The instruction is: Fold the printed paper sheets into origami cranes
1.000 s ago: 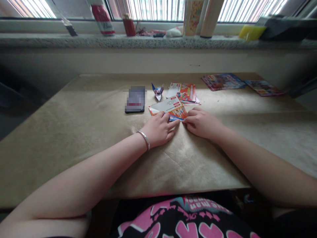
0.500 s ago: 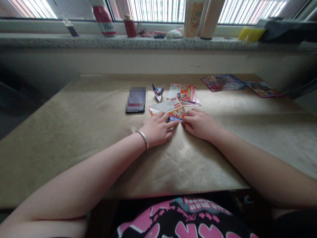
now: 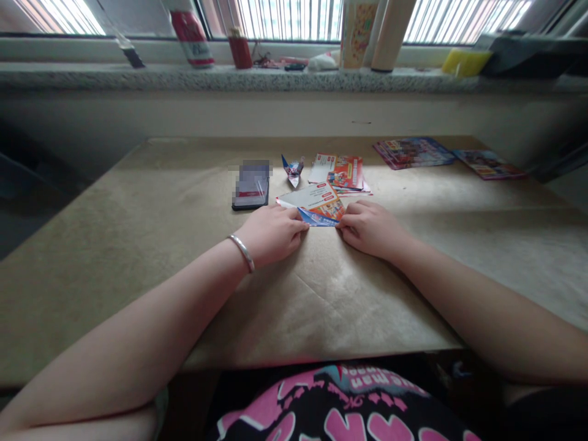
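A printed paper sheet (image 3: 312, 199), white and orange with red labels, lies on the table with its near edge folded over as a blue strip. My left hand (image 3: 275, 233), with a silver bangle at the wrist, has its fingers closed on the left end of the fold. At the right end of that same edge, my right hand (image 3: 367, 228) pinches the paper between thumb and curled fingers. Just behind the sheet stands a folded paper crane (image 3: 293, 170). More printed sheets (image 3: 344, 171) lie in a pile beyond it to the right.
A phone (image 3: 252, 184) rests left of the paper on the beige-covered table (image 3: 151, 245). Colourful printed papers (image 3: 413, 152) and another stack (image 3: 489, 164) lie at the far right. On the stone windowsill (image 3: 275, 79) stand a red can (image 3: 190, 37), a small red container (image 3: 239, 49) and a yellow block (image 3: 466, 62).
My left hand has slid leftward along the folded edge to its left end, uncovering the blue strip. My right hand stays at the right corner.
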`<state>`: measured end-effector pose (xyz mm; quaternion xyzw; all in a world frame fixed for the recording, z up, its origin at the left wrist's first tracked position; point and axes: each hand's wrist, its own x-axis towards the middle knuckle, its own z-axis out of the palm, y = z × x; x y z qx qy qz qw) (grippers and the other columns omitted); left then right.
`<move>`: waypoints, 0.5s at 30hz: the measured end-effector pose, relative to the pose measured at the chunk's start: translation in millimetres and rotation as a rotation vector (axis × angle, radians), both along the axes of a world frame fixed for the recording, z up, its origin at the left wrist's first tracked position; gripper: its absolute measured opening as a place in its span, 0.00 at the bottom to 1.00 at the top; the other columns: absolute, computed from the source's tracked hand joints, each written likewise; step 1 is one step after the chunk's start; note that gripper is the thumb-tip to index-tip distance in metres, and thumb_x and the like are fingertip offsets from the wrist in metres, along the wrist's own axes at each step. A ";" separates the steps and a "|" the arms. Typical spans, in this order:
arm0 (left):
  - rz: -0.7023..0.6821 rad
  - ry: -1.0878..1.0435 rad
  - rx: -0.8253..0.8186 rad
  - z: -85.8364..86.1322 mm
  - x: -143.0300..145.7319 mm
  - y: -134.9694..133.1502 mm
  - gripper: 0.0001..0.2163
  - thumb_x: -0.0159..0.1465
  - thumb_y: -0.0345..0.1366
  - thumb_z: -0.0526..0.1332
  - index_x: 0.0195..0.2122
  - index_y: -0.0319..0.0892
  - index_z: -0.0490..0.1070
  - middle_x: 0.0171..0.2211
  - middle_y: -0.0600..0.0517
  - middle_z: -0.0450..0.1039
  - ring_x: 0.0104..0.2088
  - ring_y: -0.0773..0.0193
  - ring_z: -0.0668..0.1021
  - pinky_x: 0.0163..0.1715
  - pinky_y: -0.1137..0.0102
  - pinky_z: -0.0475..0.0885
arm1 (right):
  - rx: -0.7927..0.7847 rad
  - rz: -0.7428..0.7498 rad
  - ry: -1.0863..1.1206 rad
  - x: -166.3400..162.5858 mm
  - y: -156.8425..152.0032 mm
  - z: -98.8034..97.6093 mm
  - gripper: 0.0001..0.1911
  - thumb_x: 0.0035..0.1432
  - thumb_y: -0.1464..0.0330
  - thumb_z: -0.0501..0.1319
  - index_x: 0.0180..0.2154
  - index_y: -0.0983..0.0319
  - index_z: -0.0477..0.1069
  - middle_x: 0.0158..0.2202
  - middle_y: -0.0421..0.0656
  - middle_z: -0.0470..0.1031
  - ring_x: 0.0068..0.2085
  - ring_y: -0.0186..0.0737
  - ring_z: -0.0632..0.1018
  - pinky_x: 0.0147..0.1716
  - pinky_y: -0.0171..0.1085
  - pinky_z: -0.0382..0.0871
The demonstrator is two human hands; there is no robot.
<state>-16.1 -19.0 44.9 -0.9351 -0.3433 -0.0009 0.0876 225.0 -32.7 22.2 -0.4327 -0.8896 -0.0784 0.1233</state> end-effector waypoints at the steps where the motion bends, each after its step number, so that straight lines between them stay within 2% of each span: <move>1: 0.000 0.009 0.005 0.3 -0.5 -0.5 0.17 0.67 0.37 0.50 0.48 0.47 0.77 0.44 0.48 0.76 0.43 0.57 0.78 0.47 0.61 0.71 | -0.002 -0.002 -0.001 -0.2 -0.1 0.2 0.13 0.61 0.69 0.54 0.32 0.62 0.77 0.35 0.47 0.76 0.37 0.43 0.72 0.39 0.40 0.63; 8: 0.022 0.046 -0.022 1.4 -6.1 1.7 0.18 0.66 0.36 0.49 0.51 0.48 0.76 0.51 0.51 0.75 0.44 0.59 0.78 0.45 0.64 0.72 | -0.013 -0.009 0.012 -0.4 -0.3 1.3 0.13 0.60 0.69 0.55 0.33 0.62 0.78 0.35 0.47 0.76 0.36 0.42 0.73 0.39 0.40 0.63; 12: 0.044 0.083 -0.051 6.3 -13.9 6.4 0.18 0.66 0.37 0.49 0.46 0.49 0.78 0.52 0.53 0.75 0.47 0.60 0.78 0.47 0.67 0.71 | -0.021 -0.007 0.024 -0.2 0.2 1.0 0.13 0.60 0.70 0.55 0.32 0.62 0.79 0.34 0.47 0.76 0.36 0.43 0.73 0.39 0.40 0.64; 15: 0.073 0.117 -0.064 11.2 -18.9 8.5 0.16 0.64 0.37 0.50 0.41 0.51 0.80 0.50 0.57 0.76 0.45 0.62 0.78 0.43 0.69 0.71 | -0.018 0.000 0.037 0.4 0.7 -0.1 0.12 0.59 0.70 0.56 0.32 0.62 0.79 0.34 0.47 0.77 0.36 0.43 0.73 0.39 0.40 0.64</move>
